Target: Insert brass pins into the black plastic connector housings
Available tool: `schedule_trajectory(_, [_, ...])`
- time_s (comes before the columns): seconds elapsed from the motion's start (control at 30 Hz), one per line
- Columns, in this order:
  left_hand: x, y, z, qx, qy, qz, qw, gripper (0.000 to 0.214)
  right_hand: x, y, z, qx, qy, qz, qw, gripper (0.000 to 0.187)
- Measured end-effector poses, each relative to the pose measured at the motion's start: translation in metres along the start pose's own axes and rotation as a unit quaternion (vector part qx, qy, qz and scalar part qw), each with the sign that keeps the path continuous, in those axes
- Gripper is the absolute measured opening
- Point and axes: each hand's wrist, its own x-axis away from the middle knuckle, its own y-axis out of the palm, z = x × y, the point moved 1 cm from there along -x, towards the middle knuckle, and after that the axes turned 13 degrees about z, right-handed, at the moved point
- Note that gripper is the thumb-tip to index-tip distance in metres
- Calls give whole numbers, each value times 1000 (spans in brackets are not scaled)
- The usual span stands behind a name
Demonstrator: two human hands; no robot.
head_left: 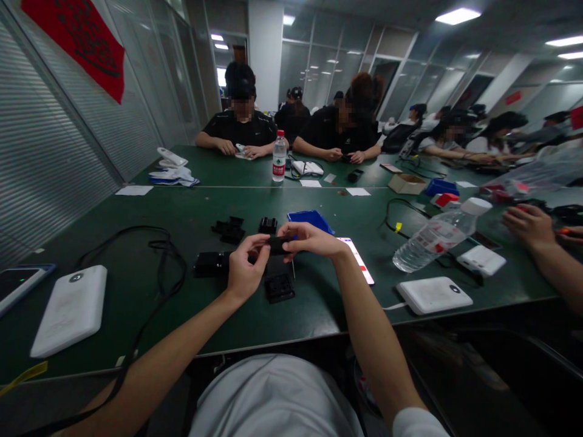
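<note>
Light from flat white ceiling panels [458, 15] falls across a dark green table [246, 331] in a partitioned room with grey slatted blinds [43, 127] on the left and a red banner [84, 45] above them. I see two people in black shirts seated along the table's far edge, a clear bottle with a red cap [279, 161] standing between them. Near the middle of the front edge, the wearer's left hand [248, 267] pinches one end of a small black rectangular piece [276, 245] between thumb and fingers; the right hand [312, 238] pinches its other end, the piece raised over the tabletop. Beneath lies a flat black square part [279, 287], nearer the front edge. Just behind the hands sits a shallow blue tray [314, 220]. Toward the front left corner rests a white rounded power bank [73, 309]; farther right, near the front edge, lies another white power bank [435, 295].
</note>
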Motion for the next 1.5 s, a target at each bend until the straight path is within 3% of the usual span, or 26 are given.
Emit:
schedule_trajectory(0.13, [0, -2, 2, -2, 45, 17, 999, 17, 4, 2, -3, -25, 12, -54, 998, 49])
schedule_trajectory(0.23, [0, -3, 3, -10, 83, 23, 996, 17, 4, 1, -2, -57, 31, -50, 997, 55])
schedule_trajectory(0.33, [0, -4, 5, -27, 110, 15, 993, 17, 4, 0, -1, -46, 52, -32, 997, 47])
schedule_trajectory(0.5, [2, -6, 9, -38, 143, -13, 989, 14, 5, -3, -1, -23, 45, -67, 996, 38])
schedule_trajectory(0.67, [5, -8, 5, 5, 133, -4, 991, 27, 2, 0, 2, 30, 13, -126, 992, 36])
schedule_trajectory(0.8, [7, -8, 1, 18, 127, 0, 992, 25, -2, 8, 7, 103, 14, -163, 981, 40])
schedule_trajectory(1.03, [7, -7, 3, 16, 140, 4, 990, 25, -5, 15, 14, 232, 22, -237, 943, 50])
schedule_trajectory(1.5, [7, -7, 8, 16, 169, -6, 986, 22, -5, 15, 10, 175, -11, -228, 958, 31])
